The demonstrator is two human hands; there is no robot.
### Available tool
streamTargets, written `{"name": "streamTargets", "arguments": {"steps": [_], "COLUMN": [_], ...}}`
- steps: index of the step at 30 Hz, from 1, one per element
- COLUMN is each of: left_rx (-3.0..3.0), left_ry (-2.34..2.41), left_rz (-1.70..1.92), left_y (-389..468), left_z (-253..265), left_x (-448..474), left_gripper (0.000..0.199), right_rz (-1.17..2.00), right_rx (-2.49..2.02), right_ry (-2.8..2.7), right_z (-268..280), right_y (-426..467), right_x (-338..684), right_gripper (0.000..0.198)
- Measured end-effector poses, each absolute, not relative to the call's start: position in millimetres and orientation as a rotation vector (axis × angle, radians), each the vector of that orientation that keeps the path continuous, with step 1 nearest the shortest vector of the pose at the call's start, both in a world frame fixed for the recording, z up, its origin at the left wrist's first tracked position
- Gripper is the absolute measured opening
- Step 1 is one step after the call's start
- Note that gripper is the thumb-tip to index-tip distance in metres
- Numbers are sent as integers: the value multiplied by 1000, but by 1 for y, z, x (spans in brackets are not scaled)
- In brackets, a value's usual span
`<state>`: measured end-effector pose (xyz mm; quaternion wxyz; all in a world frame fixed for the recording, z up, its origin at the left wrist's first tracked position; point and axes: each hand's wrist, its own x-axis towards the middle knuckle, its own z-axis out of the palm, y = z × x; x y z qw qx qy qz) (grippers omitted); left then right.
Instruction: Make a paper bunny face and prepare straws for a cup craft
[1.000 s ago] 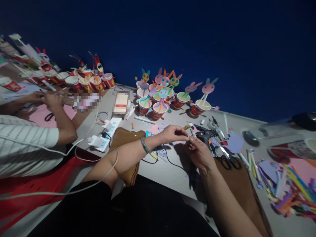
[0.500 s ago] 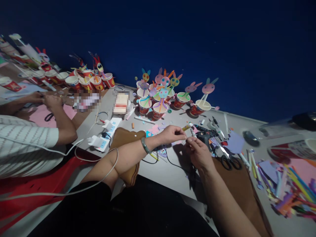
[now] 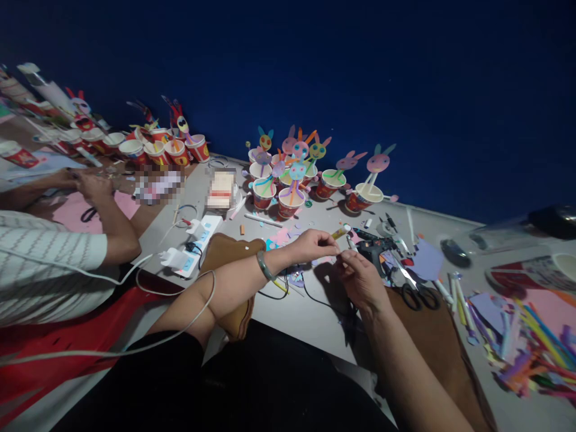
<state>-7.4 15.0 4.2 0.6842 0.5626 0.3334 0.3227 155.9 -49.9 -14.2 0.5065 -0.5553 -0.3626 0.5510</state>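
Observation:
My left hand (image 3: pixel 317 245) and my right hand (image 3: pixel 359 273) meet fingertip to fingertip above the table, both closed in a pinch. Whatever lies between the fingers is too small to make out. Just behind the fingertips is a yellowish marker-like tube (image 3: pixel 341 232). A dark glue gun (image 3: pixel 372 252) rests close beyond my right hand, and black-handled scissors (image 3: pixel 419 295) lie to its right. Under my left wrist, which wears a bangle, paper scraps (image 3: pixel 276 243) are scattered.
Paper cups (image 3: pixel 291 204) with rabbit figures stand along the back. A power strip (image 3: pixel 198 246) and a brown cushion (image 3: pixel 236 252) are at left. Another person's hands (image 3: pixel 92 183) work further left. Coloured strips (image 3: pixel 526 354) pile up at right; a white cable (image 3: pixel 171 333) crosses my left arm.
Both hands keep the same pinched pose at nearly the same spot. The view has shifted very slightly; nothing else visibly differs.

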Motion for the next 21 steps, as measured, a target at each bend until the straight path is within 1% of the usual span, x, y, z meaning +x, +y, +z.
{"name": "streamTargets", "arguments": {"steps": [11, 16, 21], "left_rx": [1247, 1216, 1288], "left_ry": [789, 791, 760], "left_rz": [730, 705, 690], "left_y": [15, 13, 13], "left_z": [-1, 0, -1], "left_x": [-5, -5, -6], "left_gripper": [16, 23, 18], "right_rz": [1339, 1321, 1271], "right_rx": [-1365, -1374, -1394], "right_ry": [-867, -891, -924], "right_z": [-12, -11, -13], "right_y": [-51, -49, -49], "right_x": [156, 156, 152], "right_gripper": [37, 36, 40]}}
